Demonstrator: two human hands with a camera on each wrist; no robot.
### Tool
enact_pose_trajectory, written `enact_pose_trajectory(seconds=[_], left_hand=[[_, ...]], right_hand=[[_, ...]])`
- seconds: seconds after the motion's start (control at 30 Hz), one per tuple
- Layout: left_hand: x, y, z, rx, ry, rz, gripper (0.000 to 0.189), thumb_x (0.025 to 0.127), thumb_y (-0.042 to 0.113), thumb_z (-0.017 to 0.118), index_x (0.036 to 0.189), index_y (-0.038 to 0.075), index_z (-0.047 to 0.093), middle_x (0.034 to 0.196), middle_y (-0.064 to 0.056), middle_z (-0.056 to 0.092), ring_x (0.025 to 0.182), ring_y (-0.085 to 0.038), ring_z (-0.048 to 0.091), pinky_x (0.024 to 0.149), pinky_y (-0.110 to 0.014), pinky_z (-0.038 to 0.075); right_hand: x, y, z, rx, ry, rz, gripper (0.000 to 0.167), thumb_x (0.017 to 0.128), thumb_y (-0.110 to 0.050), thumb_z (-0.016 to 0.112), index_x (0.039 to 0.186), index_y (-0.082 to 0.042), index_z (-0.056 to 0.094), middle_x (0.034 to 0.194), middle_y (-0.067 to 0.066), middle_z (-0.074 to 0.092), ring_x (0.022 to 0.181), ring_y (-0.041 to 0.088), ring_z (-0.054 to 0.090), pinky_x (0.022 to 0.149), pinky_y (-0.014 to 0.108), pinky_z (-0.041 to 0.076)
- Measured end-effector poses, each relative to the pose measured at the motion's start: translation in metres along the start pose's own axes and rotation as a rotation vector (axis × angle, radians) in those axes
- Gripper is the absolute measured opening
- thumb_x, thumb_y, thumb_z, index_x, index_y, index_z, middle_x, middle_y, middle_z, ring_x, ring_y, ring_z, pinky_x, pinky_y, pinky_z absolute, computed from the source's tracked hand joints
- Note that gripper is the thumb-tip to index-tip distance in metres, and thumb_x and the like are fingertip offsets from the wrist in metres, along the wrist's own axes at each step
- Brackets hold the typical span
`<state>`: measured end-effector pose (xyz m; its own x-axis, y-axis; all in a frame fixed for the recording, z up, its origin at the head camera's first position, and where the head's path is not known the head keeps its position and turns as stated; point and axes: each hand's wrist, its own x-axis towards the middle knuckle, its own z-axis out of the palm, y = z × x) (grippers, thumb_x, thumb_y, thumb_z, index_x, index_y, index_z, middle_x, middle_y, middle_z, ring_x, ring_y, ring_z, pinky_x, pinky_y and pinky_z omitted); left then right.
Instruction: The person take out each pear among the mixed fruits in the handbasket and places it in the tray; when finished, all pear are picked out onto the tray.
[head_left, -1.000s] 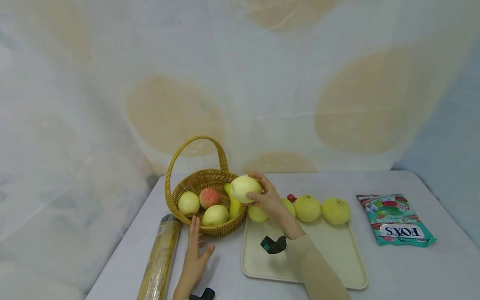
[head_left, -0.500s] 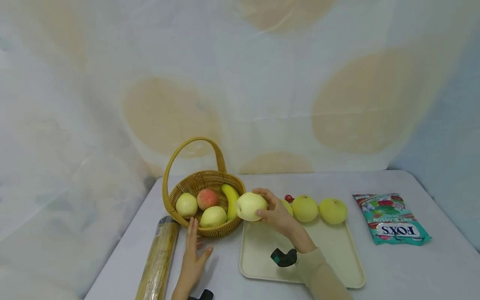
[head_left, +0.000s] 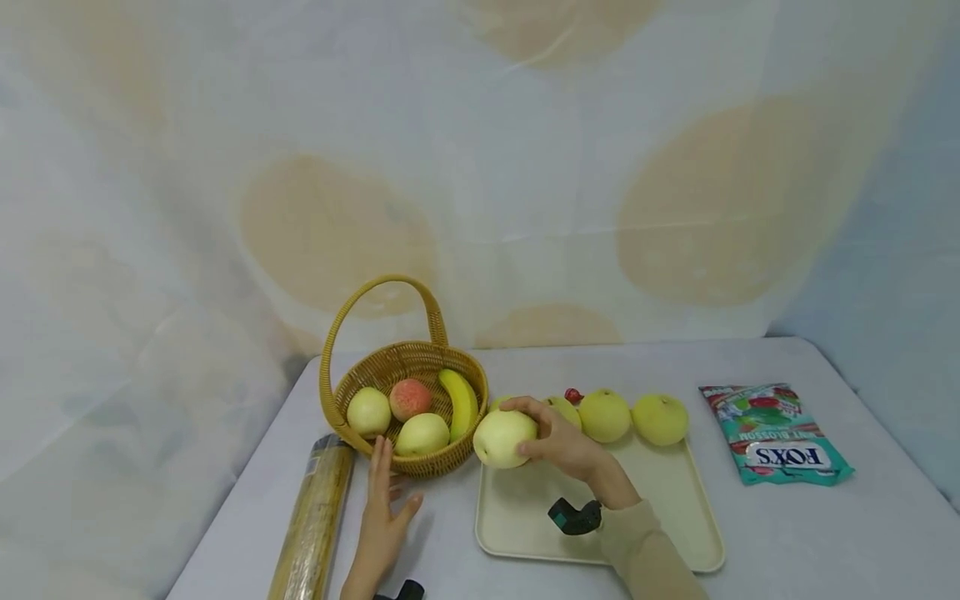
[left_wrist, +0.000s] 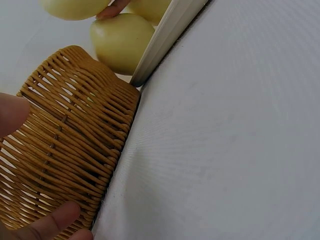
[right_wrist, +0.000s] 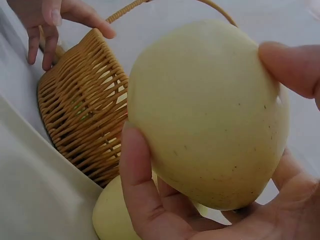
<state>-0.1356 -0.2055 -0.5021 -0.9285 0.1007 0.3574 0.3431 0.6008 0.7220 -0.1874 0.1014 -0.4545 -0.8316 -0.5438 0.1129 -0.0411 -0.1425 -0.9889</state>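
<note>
My right hand (head_left: 564, 444) grips a pale yellow-green pear (head_left: 504, 439), with thumb and fingers round its sides. The pear is held above the back left corner of the cream tray (head_left: 600, 560), just right of the wicker basket (head_left: 448, 465). In the right wrist view the same pear (right_wrist: 210, 115) fills the middle. My left hand (head_left: 382, 518) lies at the basket's front with fingers extended and thumb apart, holding nothing. The basket contains a peach (head_left: 410, 400), a banana (head_left: 459, 402) and two pale yellow-green fruits (head_left: 423, 434).
Several yellow-green fruits (head_left: 660, 419) line the tray's back edge, some partly hidden by my right hand. Behind them is a small red-wrapped item (head_left: 573, 396). A teal FOX'S bag (head_left: 780, 437) lies at right. A long wrapped yellowish roll (head_left: 311, 521) lies left.
My right hand has moved the pear from over the basket's right rim down and rightward, over the tray's back left corner. The left hand keeps its place by the basket.
</note>
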Motion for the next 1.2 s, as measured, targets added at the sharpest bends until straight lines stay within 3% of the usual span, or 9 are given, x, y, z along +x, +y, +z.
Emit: enact_pose_trajectory(seconds=[0.23,0.47,0.73,0.97,1.2], left_hand=[[0.000,-0.001,-0.001,0.000,0.006,0.008,0.087,0.088,0.006,0.067,0.156,0.004,0.012,0.161,-0.022,0.007,0.116,-0.042,0.054,0.086,-0.054,0.049],[0.000,-0.002,0.001,-0.010,0.006,-0.017,0.089,0.087,0.006,0.068,0.156,0.008,0.012,0.162,-0.020,0.007,0.117,-0.042,0.053,0.087,-0.053,0.048],[0.000,-0.005,0.002,-0.003,0.005,-0.003,0.090,0.088,0.005,0.068,0.157,0.012,0.011,0.162,-0.019,0.006,0.115,-0.040,0.054,0.086,-0.050,0.048],[0.001,-0.004,0.001,-0.013,-0.013,-0.025,0.091,0.088,0.005,0.068,0.157,0.014,0.010,0.163,-0.017,0.003,0.117,-0.040,0.053,0.088,-0.052,0.048],[0.001,-0.004,0.000,-0.022,-0.017,-0.028,0.092,0.087,0.005,0.068,0.158,0.016,0.008,0.163,-0.017,0.003,0.118,-0.041,0.053,0.088,-0.053,0.048]], right_hand=[[-0.003,-0.001,-0.004,-0.139,-0.007,-0.011,0.063,0.080,-0.007,0.074,0.137,-0.004,0.046,0.147,0.015,0.038,0.122,0.023,0.042,0.097,0.034,0.042],[-0.003,-0.006,0.000,-0.306,-0.023,0.023,0.067,0.074,-0.013,0.081,0.135,-0.015,0.053,0.145,0.009,0.045,0.130,0.029,0.037,0.105,0.044,0.030],[-0.003,-0.004,0.003,-0.396,-0.074,-0.024,0.072,0.073,-0.012,0.082,0.137,-0.008,0.050,0.143,0.010,0.050,0.135,0.033,0.037,0.108,0.048,0.028],[-0.003,-0.008,0.012,-0.639,-0.041,-0.022,0.074,0.068,-0.019,0.083,0.137,-0.021,0.055,0.141,0.000,0.055,0.134,0.026,0.044,0.110,0.047,0.032],[-0.003,-0.008,0.019,-0.712,0.006,-0.003,0.078,0.066,-0.013,0.084,0.138,-0.017,0.054,0.138,0.001,0.057,0.131,0.025,0.048,0.110,0.049,0.035]])
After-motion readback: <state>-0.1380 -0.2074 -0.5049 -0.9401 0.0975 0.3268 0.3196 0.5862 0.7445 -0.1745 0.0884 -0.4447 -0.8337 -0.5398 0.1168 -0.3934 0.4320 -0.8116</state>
